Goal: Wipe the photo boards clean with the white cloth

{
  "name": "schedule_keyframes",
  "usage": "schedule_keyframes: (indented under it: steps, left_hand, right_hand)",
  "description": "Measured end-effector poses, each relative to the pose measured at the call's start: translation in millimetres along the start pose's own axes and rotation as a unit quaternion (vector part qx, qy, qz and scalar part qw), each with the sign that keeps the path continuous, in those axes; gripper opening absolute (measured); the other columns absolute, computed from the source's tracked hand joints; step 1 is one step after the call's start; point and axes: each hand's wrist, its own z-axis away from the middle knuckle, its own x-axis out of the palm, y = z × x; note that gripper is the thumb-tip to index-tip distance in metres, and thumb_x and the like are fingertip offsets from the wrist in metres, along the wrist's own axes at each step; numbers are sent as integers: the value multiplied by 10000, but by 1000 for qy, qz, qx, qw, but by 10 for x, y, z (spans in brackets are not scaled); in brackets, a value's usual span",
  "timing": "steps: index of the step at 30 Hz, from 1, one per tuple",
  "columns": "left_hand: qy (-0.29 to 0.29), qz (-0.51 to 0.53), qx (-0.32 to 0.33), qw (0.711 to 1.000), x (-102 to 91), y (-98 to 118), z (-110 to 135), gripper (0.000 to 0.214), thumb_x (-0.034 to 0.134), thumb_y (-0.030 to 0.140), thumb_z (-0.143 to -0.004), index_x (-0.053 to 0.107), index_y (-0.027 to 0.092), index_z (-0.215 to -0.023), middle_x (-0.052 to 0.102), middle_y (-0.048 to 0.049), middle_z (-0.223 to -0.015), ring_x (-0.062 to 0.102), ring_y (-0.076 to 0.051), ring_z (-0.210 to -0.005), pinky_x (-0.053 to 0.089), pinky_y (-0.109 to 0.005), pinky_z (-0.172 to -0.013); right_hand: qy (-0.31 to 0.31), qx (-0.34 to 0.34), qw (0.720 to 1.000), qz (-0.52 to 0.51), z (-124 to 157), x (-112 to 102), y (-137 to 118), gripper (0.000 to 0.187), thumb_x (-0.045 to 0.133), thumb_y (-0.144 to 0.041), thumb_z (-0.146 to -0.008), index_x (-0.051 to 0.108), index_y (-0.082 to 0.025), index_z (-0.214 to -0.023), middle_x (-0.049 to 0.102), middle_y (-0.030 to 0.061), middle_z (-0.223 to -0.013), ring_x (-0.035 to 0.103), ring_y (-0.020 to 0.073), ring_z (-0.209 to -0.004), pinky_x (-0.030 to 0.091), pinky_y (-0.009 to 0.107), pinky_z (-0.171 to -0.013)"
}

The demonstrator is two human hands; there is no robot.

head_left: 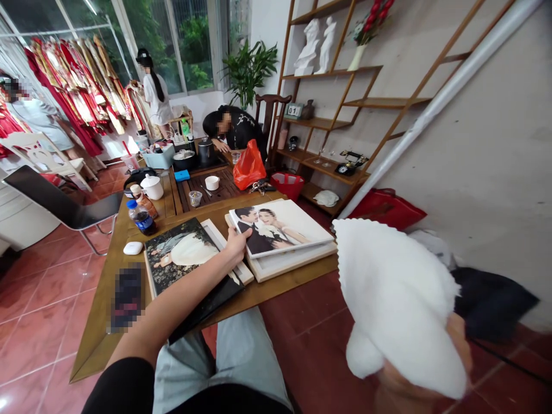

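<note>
My left hand grips the left edge of a wedding photo panel, thumb on top. This panel is tilted slightly over another pale panel on the wooden table. Close to the camera at the right, my right hand holds up a white cloth with zigzag edges. The cloth drapes over most of that hand, and it is apart from the panels. Under my left forearm lies a dark photo panel showing a white gown, overlapping another panel at its right.
Along the table's left side are a blurred dark object, a white earbud case, a blue-capped bottle and a white teapot. A red plastic bag stands farther back. A person leans on the far end.
</note>
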Motion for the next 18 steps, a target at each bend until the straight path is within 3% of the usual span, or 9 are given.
schedule_keyframes:
  steps: [4, 8, 14, 18]
  left_hand:
    - [4, -31, -3, 1000, -9, -34, -50, 498, 812, 96, -795, 476, 204, -1147, 665, 25, -811, 705, -130, -686, 624, -340, -805]
    - [6, -65, 9, 998, 2, -68, -47, 463, 774, 117, -839, 472, 202, -1179, 670, 12, -834, 715, -145, -731, 623, -356, -814]
    - [14, -143, 52, 988, 52, -80, -23, 457, 777, 160, -846, 501, 181, -1211, 709, -62, -965, 724, -179, -874, 610, -326, -823]
    - [11, -220, 90, 971, 18, -67, -36, 493, 831, 218, -793, 551, 148, -1193, 719, -102, -1023, 714, -220, -969, 587, -365, -879]
  right_hand:
    - [75, -120, 989, 51, -11, 103, -184, 284, 684, -482, -814, 550, -271, -677, 463, 0, -626, 462, 206, -591, 347, 386, -582]
    - [69, -178, 980, 54, -27, 182, -298, 245, 609, -423, -877, 545, -266, -700, 512, 4, -643, 536, 230, -596, 420, 411, -580]
    - [53, -208, 974, 71, -46, 156, -331, 95, 615, -326, -870, 618, -267, -796, 552, 15, -676, 575, 247, -605, 462, 438, -568]
    - [46, -198, 978, 47, -15, 139, -342, 125, 615, -371, -862, 648, -256, -898, 563, 31, -731, 600, 283, -690, 484, 477, -592]
